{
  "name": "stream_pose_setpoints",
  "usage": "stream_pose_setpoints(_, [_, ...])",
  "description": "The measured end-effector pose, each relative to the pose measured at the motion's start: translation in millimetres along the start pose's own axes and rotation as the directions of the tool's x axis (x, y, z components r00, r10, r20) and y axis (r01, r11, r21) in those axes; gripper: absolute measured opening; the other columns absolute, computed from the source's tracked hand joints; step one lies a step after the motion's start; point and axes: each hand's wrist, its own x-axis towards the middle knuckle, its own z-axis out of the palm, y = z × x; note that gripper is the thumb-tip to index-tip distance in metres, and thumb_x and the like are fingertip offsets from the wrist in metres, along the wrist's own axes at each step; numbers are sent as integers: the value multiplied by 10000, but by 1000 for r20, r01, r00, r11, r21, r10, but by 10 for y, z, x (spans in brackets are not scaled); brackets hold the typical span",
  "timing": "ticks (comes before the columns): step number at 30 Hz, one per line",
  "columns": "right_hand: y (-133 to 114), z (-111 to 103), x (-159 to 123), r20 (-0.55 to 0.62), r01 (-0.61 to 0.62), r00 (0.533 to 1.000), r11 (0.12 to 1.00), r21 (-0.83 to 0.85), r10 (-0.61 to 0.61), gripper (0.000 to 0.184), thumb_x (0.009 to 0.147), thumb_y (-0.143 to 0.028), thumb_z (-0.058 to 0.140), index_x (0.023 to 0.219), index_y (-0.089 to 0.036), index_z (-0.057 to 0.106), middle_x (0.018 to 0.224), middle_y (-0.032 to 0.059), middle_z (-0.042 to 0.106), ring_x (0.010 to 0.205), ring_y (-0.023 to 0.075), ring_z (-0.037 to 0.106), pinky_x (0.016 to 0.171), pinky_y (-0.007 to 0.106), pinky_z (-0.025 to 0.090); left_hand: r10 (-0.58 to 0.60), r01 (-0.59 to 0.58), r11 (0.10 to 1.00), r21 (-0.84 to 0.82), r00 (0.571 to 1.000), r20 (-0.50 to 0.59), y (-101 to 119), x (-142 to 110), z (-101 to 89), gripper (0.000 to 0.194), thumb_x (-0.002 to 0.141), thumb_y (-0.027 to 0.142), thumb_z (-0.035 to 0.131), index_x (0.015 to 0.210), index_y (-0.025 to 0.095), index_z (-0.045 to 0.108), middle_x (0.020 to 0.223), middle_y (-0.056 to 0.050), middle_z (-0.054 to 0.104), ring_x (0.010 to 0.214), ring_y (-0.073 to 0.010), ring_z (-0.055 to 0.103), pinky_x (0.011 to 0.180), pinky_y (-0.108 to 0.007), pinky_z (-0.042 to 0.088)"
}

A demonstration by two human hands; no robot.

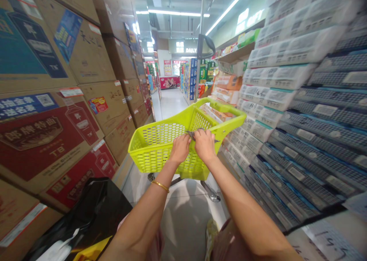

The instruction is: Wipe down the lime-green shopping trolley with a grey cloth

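Observation:
A yellow-green plastic shopping cart [153, 154] stands in front of me, turned at a slant across the aisle. My left hand [181, 147] and my right hand [204, 142] are close together over its near side. Their closed fingers pinch a small dark grey crumpled piece [191, 134], thin like cloth or plastic film; most of it is hidden behind my fingers. A bit of it sticks out to the right of my right hand. The cart's left part shows its bare slotted wall. In its right part lie packages in white and orange wrapping [216, 113].
Stacked cardboard boxes [94, 73] line the left side, with a black bag [94, 207] at lower left. Wrapped packs [275, 77] are piled high along the right. A metal pole [200, 73] rises beyond the cart. The tiled aisle [172, 100] runs on toward shelves.

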Motion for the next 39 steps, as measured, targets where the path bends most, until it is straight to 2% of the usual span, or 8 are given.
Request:
stream_pose_setpoints(2, [-11, -4, -4, 3, 8, 1000, 1000, -19, -8, 237, 905, -173, 372, 965, -192, 601, 1011, 119, 611, 911, 253, 453, 722, 363, 300, -13, 15, 1000, 22, 997, -72, -60, -44, -79, 271, 935, 243, 348, 1110, 184, 546, 1232, -105, 559, 1103, -216, 504, 920, -351, 356])
stream_pose_setpoints(5, [35, -38, 11, 15, 52, 999, 998, -38, -51, 246, 911, -187, 376, 951, -201, 618, 1003, 119, 612, 900, 249, 432, 719, 364, 291, -145, 160, 983, 89, 977, -159, -188, -140, -179, 297, 938, 261, 330, 1090, 181, 572, 1155, -119, 605, 1071, -241, 515, 919, -386, 337])
stream_pose_setpoints(9, [254, -158, 90, 49, 187, 982, 981, -53, -185, 236, 926, -248, 408, 966, -247, 640, 1000, 80, 615, 895, 233, 390, 714, 350, 266, -232, 238, 956, 171, 971, -54, -339, -248, -202, 421, 953, 340, 269, 790, 174, 620, 815, -115, 661, 844, -245, 567, 783, -385, 343])
stream_pose_setpoints(14, [442, -172, 175, 59, 214, 976, 975, -53, -211, 199, 916, -312, 467, 958, -280, 659, 1025, 41, 614, 926, 229, 352, 720, 337, 251, -167, 170, 977, 131, 985, -37, -394, -285, -129, 390, 950, 331, 288, 748, 184, 588, 785, -92, 648, 825, -232, 555, 748, -374, 311])
stream_pose_setpoints(22, [-44, 148, 78, 113, 285, 953, 958, -21, -281, 201, 920, -272, 448, 1020, -221, 615, 1027, 82, 581, 976, 239, 362, 792, 361, 282, -129, 132, 989, 69, 990, -48, -414, -289, -103, 321, 941, 289, 309, 780, 194, 570, 806, -80, 625, 850, -221, 531, 795, -372, 305])
stream_pose_setpoints(27, [-106, 215, 37, 44, 350, 936, 937, 4, -349, 239, 924, -227, 427, 1101, -211, 586, 1078, 91, 574, 1142, 264, 308, 914, 397, 251, -111, 113, 993, 45, 993, -28, -442, -289, -120, 294, 933, 268, 324, 790, 197, 571, 818, -76, 621, 850, -217, 523, 809, -373, 305])
stream_pose_setpoints(31, [63, 147, 37, 36, 396, 917, 918, 19, -397, 256, 932, -220, 413, 1126, -213, 579, 1072, 75, 593, 1092, 220, 379, 906, 355, 258, -97, 97, 994, 42, 995, -20, -456, -294, -132, 282, 932, 256, 332, 794, 195, 569, 833, -75, 621, 847, -214, 519, 800, -367, 304])
stream_pose_setpoints(39, [549, -57, 110, 25, 254, 967, 964, -82, -253, 238, 924, -213, 427, 1081, -227, 605, 1067, 63, 618, 996, 216, 412, 806, 347, 249, -90, 90, 994, 55, 996, -9, -467, -285, -105, 252, 929, 259, 354, 795, 195, 557, 824, -69, 621, 851, -217, 517, 786, -359, 311])
